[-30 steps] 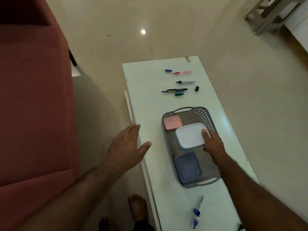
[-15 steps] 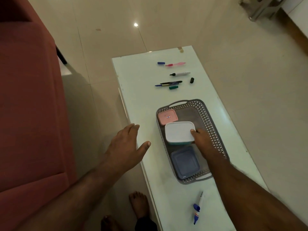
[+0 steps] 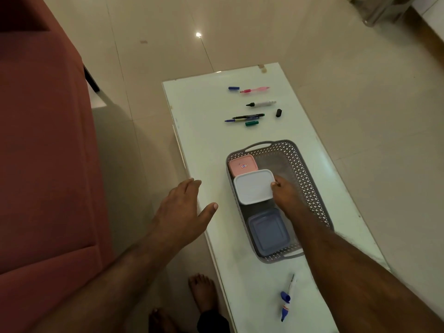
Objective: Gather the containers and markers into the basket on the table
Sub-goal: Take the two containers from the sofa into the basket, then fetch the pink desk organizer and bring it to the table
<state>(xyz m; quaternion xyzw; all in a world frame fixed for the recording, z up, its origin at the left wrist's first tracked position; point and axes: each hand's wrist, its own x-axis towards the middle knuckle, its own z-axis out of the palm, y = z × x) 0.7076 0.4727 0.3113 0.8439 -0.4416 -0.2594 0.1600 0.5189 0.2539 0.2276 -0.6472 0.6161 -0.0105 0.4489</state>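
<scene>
A grey perforated basket [image 3: 310, 179] sits on the white table [image 3: 206, 150]. Inside it lie a pink container [image 3: 242, 165] at the far left, a white container [image 3: 253, 186] in the middle and a blue container [image 3: 268, 233] at the near end. My right hand [image 3: 284, 194] grips the white container's right edge inside the basket. My left hand [image 3: 182, 212] hovers open at the table's left edge, holding nothing. Several markers and loose caps lie beyond the basket: a pink marker [image 3: 255, 89], a white marker [image 3: 262, 103], a black marker [image 3: 247, 116]. A blue-capped marker [image 3: 287, 298] lies near me.
A red sofa [image 3: 40, 152] stands close on the left, with a narrow gap of tiled floor [image 3: 134, 145] between it and the table. My bare feet [image 3: 201, 292] are below the table's near left edge. A metal frame [image 3: 384, 8] stands at the far right.
My right hand slid the white container leftward in the basket, next to the pink one. The view shifted slightly; my left hand stayed where it was.
</scene>
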